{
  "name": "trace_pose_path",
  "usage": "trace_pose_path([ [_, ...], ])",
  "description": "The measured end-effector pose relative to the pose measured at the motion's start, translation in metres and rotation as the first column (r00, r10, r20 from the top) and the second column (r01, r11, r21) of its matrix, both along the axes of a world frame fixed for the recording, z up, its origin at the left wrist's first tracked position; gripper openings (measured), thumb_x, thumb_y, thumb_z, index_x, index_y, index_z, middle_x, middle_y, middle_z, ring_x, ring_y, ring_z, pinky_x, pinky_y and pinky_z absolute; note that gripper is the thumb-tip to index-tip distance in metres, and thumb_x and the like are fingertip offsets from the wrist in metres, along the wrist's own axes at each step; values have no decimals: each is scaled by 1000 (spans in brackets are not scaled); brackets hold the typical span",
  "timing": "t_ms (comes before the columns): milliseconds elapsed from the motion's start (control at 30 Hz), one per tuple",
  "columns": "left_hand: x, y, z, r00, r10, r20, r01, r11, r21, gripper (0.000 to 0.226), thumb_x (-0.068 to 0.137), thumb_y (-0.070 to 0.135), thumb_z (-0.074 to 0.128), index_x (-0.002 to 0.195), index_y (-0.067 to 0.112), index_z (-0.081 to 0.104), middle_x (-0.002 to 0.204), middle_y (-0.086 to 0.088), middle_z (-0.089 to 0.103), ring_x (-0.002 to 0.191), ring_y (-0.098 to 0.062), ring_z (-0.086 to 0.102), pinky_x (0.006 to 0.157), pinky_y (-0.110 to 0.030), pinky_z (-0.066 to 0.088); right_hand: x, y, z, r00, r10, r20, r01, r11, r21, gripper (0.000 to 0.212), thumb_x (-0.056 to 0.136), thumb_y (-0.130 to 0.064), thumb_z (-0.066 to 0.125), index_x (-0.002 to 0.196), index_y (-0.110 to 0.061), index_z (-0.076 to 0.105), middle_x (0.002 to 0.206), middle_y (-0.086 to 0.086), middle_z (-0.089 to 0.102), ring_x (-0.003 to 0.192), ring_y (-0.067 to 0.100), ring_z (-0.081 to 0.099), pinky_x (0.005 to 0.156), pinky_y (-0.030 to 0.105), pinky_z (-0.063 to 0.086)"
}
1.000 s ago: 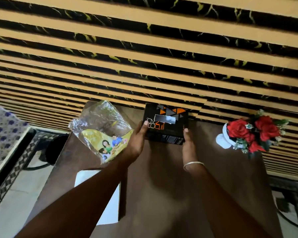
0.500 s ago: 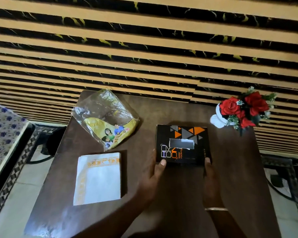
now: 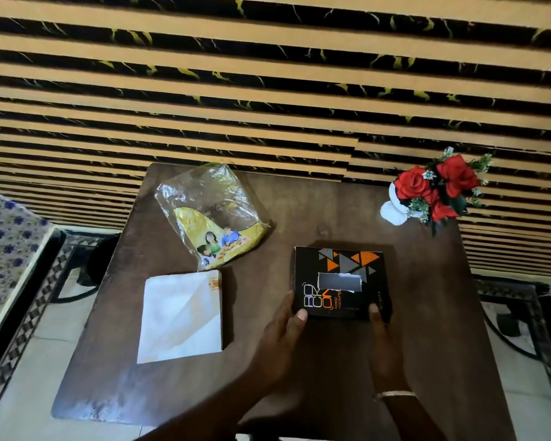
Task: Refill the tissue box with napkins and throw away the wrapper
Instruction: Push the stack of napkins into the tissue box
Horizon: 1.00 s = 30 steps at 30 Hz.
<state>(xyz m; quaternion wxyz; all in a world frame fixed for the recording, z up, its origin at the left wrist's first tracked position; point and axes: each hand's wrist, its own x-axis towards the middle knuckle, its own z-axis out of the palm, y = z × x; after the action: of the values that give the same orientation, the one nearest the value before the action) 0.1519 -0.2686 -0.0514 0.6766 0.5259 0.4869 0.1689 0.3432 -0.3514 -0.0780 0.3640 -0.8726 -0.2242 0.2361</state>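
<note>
Black cardboard tissue box (image 3: 339,281), orange and grey triangles, torn slot on top; lies flat on the dark brown table (image 3: 299,393), gripped at its near edge by left hand (image 3: 280,348) and right hand (image 3: 384,342). Left of it: white napkins (image 3: 182,316), stacked, and empty clear-and-yellow wrapper (image 3: 212,214). Far right corner: red flowers (image 3: 439,189). Striped wall (image 3: 268,90) behind.

Operator's view of my own arms. Both forearms are bare, with no sleeve reaching into view. My left grip (image 3: 280,342) carries no ring or band that I can see. My right grip (image 3: 384,348) has a thin, pale metallic bangle (image 3: 394,394) around the wrist. Short, unpainted nails show on both thumbs.
</note>
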Motion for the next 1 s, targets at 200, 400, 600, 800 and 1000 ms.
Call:
trace_pose_path([
  [200, -9, 35, -8, 990, 113, -80, -110, 993, 45, 52, 98, 48, 47, 147, 32, 42, 148, 16, 43, 135, 0, 37, 109, -22, 27, -6, 44, 31, 808, 438, 394, -411, 898, -157, 118, 68, -83, 56, 159, -24, 9, 169, 1, -6, 155, 20, -11, 122, 46, -6],
  [400, -9, 69, -16, 982, 58, -180, -34, 991, 131, 45, 100, 38, 51, 141, 22, 52, 144, 3, 53, 128, -7, 48, 100, -22, 33, -7, 111, 47, 306, 914, 266, -762, 402, -507, 152, 48, -91, 63, 156, -22, -18, 164, -1, -27, 149, 20, -31, 123, 53, -11],
  [600, -3, 83, -17, 986, -3, -166, 16, 997, 79, 45, 97, 31, 58, 139, 15, 54, 137, 1, 58, 116, -4, 53, 99, -20, 42, -9, 136, 35, 206, 969, 138, -787, 248, -564, 156, 45, -77, 77, 156, -21, -18, 167, 1, -18, 152, 22, -23, 124, 50, -9],
  [800, -2, 76, -20, 998, -49, -33, 48, 999, -25, 38, 97, 30, 58, 134, 20, 58, 120, 9, 66, 98, 10, 64, 85, -13, 53, -12, 138, 36, 215, 967, 134, -794, 253, -553, 153, 47, -75, 78, 157, -20, -13, 168, 2, -7, 155, 22, -9, 125, 47, -6],
  [1000, -3, 77, -24, 999, -50, 15, 50, 996, -72, 38, 97, 26, 58, 134, 16, 59, 118, 3, 70, 107, -13, 69, 98, -40, 54, -12, 136, 36, 226, 964, 143, -795, 267, -545, 152, 47, -74, 78, 158, -19, -10, 168, 3, -3, 155, 23, -5, 126, 48, -3],
])
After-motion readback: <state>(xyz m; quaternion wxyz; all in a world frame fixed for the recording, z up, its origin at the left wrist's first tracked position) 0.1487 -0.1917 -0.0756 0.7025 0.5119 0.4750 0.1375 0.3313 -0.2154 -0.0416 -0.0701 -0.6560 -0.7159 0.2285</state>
